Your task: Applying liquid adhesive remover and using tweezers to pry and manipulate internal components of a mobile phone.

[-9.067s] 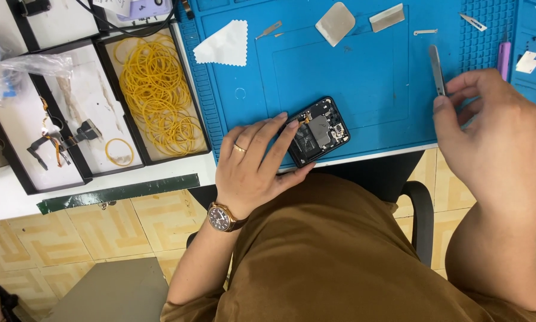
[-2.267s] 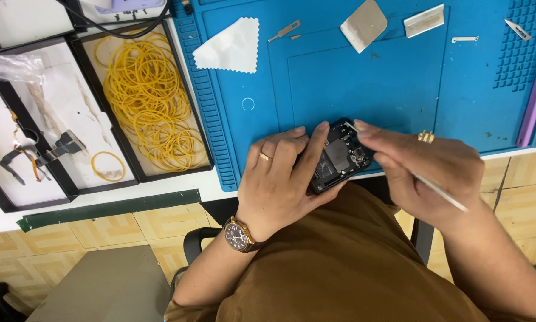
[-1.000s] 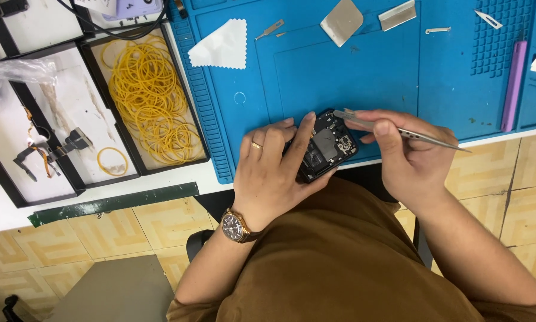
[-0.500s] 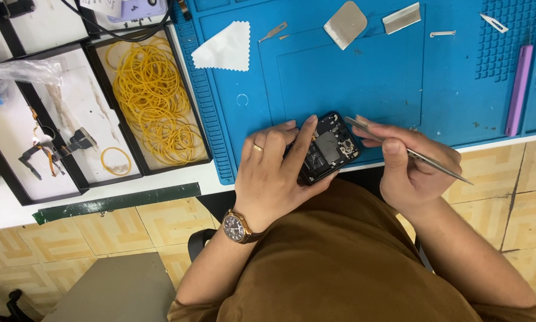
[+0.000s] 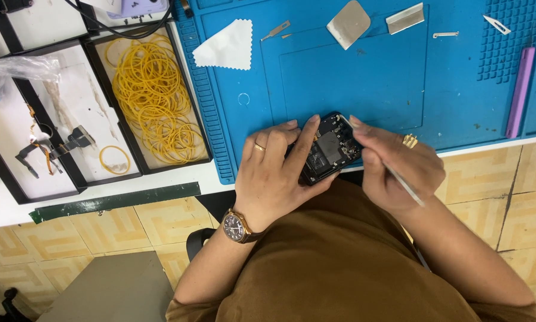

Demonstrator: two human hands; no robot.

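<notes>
My left hand (image 5: 277,170) clamps the opened phone (image 5: 329,149) steady while my right hand (image 5: 399,170), pinching thin tweezers (image 5: 393,174), should probe gently just beside my left fingertips.

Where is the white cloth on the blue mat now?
In the head view, the white cloth lies at the upper left of the blue mat, right of the tray of yellow rubber bands.

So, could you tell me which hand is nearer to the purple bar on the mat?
Right. The right hand is at the phone, left of the purple bar; the left hand is farther left, beyond the phone.
</notes>
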